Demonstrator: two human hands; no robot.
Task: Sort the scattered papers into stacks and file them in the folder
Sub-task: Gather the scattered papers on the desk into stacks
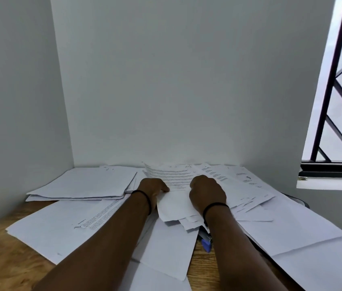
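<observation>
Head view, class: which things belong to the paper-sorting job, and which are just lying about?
Job:
left hand
right hand
held sheets
neat stack
scattered papers

Lying about:
blue stapler
window

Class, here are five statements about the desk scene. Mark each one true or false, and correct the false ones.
1. Both hands hold the same printed sheet. True: the left hand and right hand grip the printed sheet.
2. A neat stack lies at the far left. True: the stack.
3. The desk is glass. False: the desk is wood.
4. A red object shows between the papers. False: the object is blue.
5. Each wrist wears a dark band. True.
</observation>
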